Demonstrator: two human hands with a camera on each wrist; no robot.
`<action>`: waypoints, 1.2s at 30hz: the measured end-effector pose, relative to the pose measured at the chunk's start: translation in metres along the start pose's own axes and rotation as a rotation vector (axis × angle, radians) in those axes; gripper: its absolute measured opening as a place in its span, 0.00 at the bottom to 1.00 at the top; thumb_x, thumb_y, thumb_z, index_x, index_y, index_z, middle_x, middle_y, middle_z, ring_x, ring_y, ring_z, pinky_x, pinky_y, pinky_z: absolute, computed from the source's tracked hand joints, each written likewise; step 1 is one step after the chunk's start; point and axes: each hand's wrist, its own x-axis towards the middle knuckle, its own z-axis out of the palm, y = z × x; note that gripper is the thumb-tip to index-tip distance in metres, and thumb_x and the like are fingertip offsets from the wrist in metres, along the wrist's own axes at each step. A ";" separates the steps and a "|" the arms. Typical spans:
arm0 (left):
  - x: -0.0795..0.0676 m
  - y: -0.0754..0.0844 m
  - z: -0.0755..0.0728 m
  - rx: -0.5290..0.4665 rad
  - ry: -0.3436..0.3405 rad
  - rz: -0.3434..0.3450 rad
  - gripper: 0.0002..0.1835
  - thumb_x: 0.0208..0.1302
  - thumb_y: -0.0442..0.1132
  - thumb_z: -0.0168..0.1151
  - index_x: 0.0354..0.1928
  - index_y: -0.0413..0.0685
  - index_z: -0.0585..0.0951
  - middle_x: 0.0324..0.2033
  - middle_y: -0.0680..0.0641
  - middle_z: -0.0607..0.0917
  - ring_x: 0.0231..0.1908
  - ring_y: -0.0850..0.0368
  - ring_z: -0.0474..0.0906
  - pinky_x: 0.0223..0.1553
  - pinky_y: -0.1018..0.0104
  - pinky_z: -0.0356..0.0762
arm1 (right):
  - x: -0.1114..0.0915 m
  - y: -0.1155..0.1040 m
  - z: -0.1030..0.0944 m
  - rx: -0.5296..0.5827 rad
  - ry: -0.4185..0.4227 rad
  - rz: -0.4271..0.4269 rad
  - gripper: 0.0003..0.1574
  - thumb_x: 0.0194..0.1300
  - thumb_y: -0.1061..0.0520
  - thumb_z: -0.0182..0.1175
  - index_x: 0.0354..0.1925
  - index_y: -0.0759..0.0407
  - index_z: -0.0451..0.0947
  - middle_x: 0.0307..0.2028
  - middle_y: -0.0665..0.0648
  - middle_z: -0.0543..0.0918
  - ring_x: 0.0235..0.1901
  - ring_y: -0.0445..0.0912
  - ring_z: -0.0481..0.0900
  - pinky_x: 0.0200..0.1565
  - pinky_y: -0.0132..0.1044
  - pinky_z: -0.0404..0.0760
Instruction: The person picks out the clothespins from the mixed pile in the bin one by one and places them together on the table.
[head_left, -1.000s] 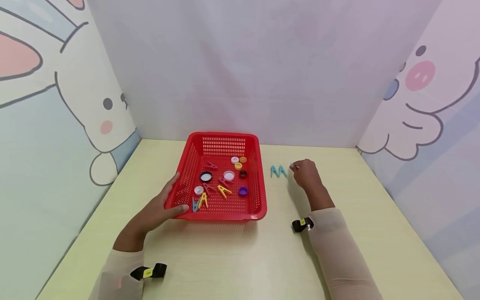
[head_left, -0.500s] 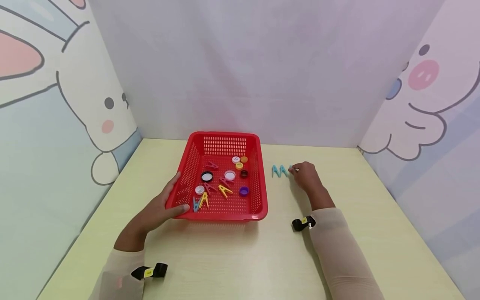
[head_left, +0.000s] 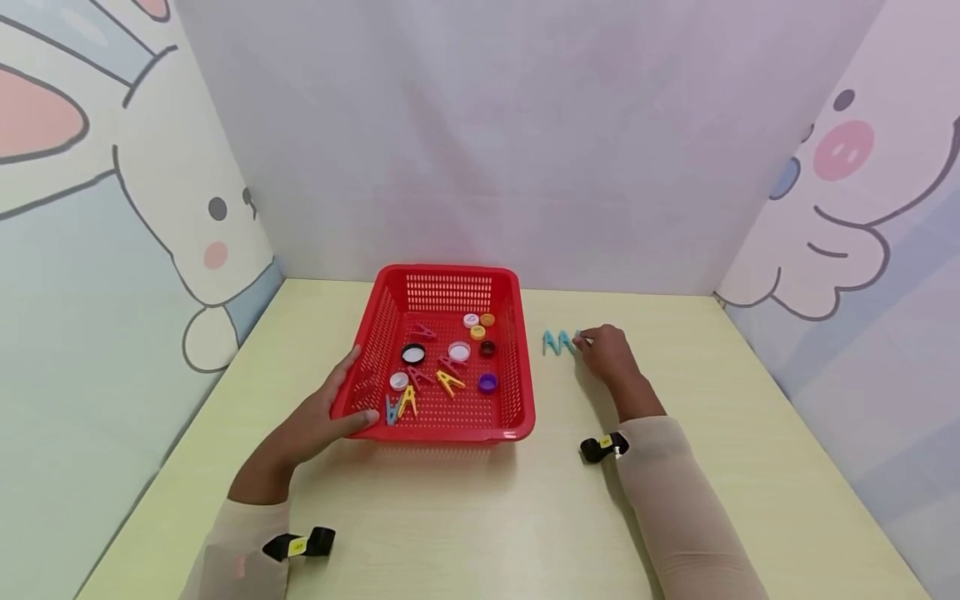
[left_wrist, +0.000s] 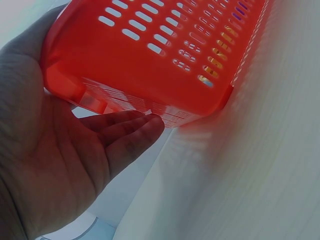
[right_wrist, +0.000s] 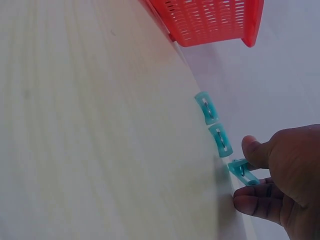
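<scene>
My left hand (head_left: 309, 423) holds the near left corner of a red plastic basket (head_left: 450, 434), thumb over the rim and fingers along the outer wall, as the left wrist view shows. To the right of the basket, my right hand (head_left: 611, 354) pinches a teal clothespin (right_wrist: 243, 173) between thumb and fingers, low at the table surface. Two more teal clothespins stand side by side just left of it, the nearer one (right_wrist: 220, 140) and the farther one (right_wrist: 206, 107). In the head view the held clothespin is mostly hidden by my fingers.
Inside the basket lie pink clothespins (head_left: 417, 379), yellow clothespins (head_left: 449, 382), a blue clothespin (head_left: 392, 410) and several bottle caps, among them a purple cap (head_left: 487, 383) and a black-rimmed cap (head_left: 413, 354). Walls with cartoon prints enclose the pale table (head_left: 450, 525) at back and sides.
My right hand has moved slightly left and toward me with the teal clothespin, closer to the two standing ones. My left hand and the basket have stayed in place.
</scene>
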 end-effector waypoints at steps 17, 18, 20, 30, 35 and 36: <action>0.001 -0.002 0.000 0.000 0.006 0.005 0.66 0.64 0.48 0.78 0.90 0.64 0.38 0.78 0.32 0.65 0.74 0.27 0.68 0.51 0.48 0.93 | 0.000 -0.001 0.001 -0.030 -0.005 0.003 0.24 0.84 0.52 0.60 0.64 0.68 0.85 0.62 0.73 0.87 0.62 0.68 0.85 0.60 0.60 0.85; 0.001 -0.002 0.000 0.001 0.006 0.006 0.66 0.64 0.49 0.78 0.90 0.64 0.38 0.78 0.32 0.65 0.74 0.27 0.68 0.51 0.48 0.93 | 0.000 -0.001 0.001 -0.028 -0.002 0.001 0.23 0.84 0.53 0.60 0.63 0.69 0.85 0.61 0.73 0.87 0.60 0.67 0.86 0.58 0.59 0.85; 0.001 -0.001 0.000 -0.001 0.005 0.004 0.66 0.64 0.48 0.78 0.90 0.64 0.38 0.78 0.32 0.65 0.74 0.27 0.68 0.51 0.48 0.94 | 0.000 0.000 0.002 -0.023 0.005 -0.001 0.22 0.84 0.55 0.59 0.62 0.69 0.86 0.58 0.73 0.88 0.56 0.67 0.87 0.55 0.58 0.85; 0.000 0.001 0.001 -0.004 0.006 -0.004 0.66 0.65 0.46 0.77 0.90 0.64 0.38 0.78 0.32 0.65 0.74 0.27 0.67 0.51 0.48 0.94 | 0.002 0.000 -0.001 -0.004 -0.036 0.041 0.21 0.82 0.64 0.54 0.63 0.70 0.85 0.63 0.74 0.85 0.68 0.70 0.80 0.68 0.63 0.82; -0.001 0.000 0.001 -0.007 0.006 0.006 0.66 0.65 0.46 0.77 0.90 0.64 0.38 0.77 0.32 0.65 0.74 0.27 0.67 0.51 0.48 0.94 | 0.002 0.000 -0.001 0.001 -0.046 0.059 0.21 0.81 0.65 0.55 0.64 0.69 0.84 0.65 0.73 0.85 0.69 0.69 0.80 0.69 0.63 0.81; -0.001 -0.001 0.001 -0.007 0.007 0.008 0.66 0.65 0.46 0.77 0.90 0.64 0.38 0.77 0.32 0.65 0.74 0.27 0.67 0.51 0.48 0.94 | 0.002 0.000 -0.001 0.001 -0.047 0.062 0.21 0.81 0.65 0.55 0.64 0.69 0.84 0.65 0.73 0.84 0.70 0.69 0.80 0.70 0.63 0.81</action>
